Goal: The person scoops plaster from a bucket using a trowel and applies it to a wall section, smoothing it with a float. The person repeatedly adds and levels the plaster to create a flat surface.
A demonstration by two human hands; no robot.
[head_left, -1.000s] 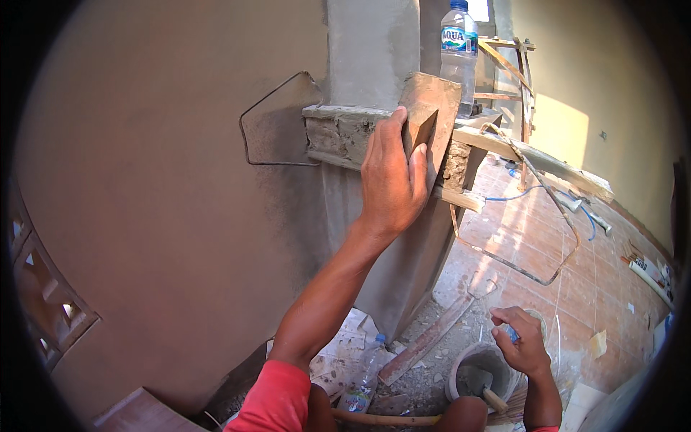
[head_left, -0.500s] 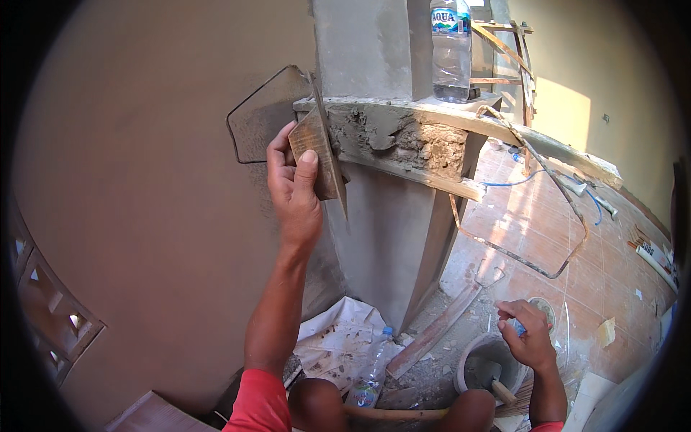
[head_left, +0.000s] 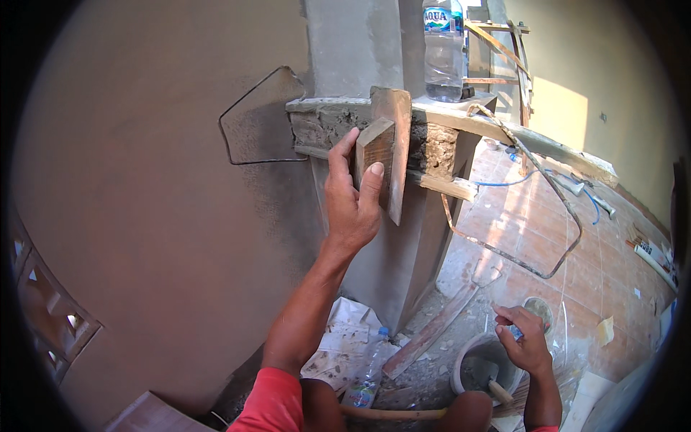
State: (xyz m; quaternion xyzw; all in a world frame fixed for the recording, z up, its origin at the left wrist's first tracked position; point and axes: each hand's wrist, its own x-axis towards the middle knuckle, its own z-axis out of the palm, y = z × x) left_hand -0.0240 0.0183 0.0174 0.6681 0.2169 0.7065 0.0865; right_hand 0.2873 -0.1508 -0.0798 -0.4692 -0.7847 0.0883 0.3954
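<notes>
My left hand (head_left: 353, 198) grips the block handle of a wooden plastering float (head_left: 401, 151). Its thin board stands on edge against the rough mortar (head_left: 434, 147) that fills the gap between two wooden battens. The upper batten (head_left: 504, 129) is long and runs to the right; the lower batten (head_left: 450, 185) ends near the pillar's corner. Bent metal rod clamps (head_left: 224, 129) hold the battens at both sides. Over a bucket (head_left: 461, 363) at the lower right hovers my right hand (head_left: 525, 335), fingers loosely curled and apart, nothing visible in it. A trowel handle (head_left: 499, 392) leans inside the bucket.
A clear plastic bottle (head_left: 443, 65) stands on the ledge above the battens. Another bottle (head_left: 367, 378) lies by a dirty white sack (head_left: 345, 338) near my knees. A mortar-smeared plank (head_left: 432, 338) lies on the tiled floor, with blue cord (head_left: 507, 184) and pipes farther right.
My left hand has carried the float to the right along the mortar, and its board is now turned more toward me. My right hand has barely moved, staying above the bucket.
</notes>
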